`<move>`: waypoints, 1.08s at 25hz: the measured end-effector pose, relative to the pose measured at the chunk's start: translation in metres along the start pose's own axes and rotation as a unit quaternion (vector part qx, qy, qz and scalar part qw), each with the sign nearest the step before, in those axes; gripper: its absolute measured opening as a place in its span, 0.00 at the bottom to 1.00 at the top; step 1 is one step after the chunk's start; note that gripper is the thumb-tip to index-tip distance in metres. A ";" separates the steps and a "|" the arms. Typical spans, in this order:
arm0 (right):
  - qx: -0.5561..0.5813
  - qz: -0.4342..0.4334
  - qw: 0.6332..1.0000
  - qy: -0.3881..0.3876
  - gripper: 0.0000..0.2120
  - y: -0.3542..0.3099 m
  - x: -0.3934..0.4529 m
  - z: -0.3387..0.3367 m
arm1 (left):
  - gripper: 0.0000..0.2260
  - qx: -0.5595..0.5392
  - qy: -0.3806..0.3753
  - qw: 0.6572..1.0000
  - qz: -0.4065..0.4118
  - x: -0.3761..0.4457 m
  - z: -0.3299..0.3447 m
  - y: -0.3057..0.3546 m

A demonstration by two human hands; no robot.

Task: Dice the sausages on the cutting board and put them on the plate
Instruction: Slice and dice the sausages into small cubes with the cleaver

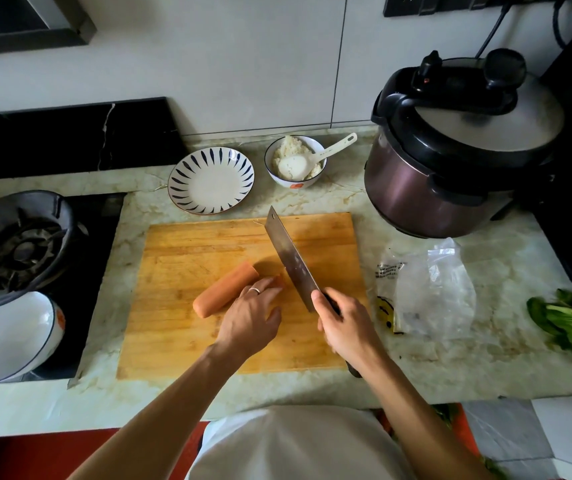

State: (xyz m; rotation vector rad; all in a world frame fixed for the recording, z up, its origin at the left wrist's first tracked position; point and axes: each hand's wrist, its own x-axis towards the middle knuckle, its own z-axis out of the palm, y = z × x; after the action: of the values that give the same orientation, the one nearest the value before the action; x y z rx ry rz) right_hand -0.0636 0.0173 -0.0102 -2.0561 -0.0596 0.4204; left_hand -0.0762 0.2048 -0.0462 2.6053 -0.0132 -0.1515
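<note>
plastic bag (pixel 430 289) print too blurred.

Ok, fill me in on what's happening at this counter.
A person is starting to cut sausages on the wooden cutting board. The left hand holds down one sausage, mostly hidden under the fingers, while a second sausage lies whole beside it. The right hand grips a cleaver, its blade angled over the held sausage's end. No diced pieces show yet, and the patterned plate behind the board holds nothing.
</note>
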 end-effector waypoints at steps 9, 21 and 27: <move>-0.066 -0.039 0.997 0.021 0.11 0.008 -0.004 -0.021 | 0.12 -0.113 0.101 0.988 0.001 0.000 -0.003 0.000; -0.058 0.002 0.995 0.083 0.21 0.025 -0.004 -0.033 | 0.09 -0.255 0.051 0.933 -0.251 0.019 0.002 0.030; -0.049 -0.009 0.996 0.074 0.20 0.024 -0.005 -0.038 | 0.17 -0.514 0.014 0.805 -0.296 0.040 -0.006 0.053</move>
State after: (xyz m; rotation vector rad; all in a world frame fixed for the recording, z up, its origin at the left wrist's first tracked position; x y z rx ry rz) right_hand -0.0594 -0.0274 -0.0125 -2.1756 -0.0095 0.2565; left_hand -0.0344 0.1607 -0.0190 1.4372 0.7017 -0.2495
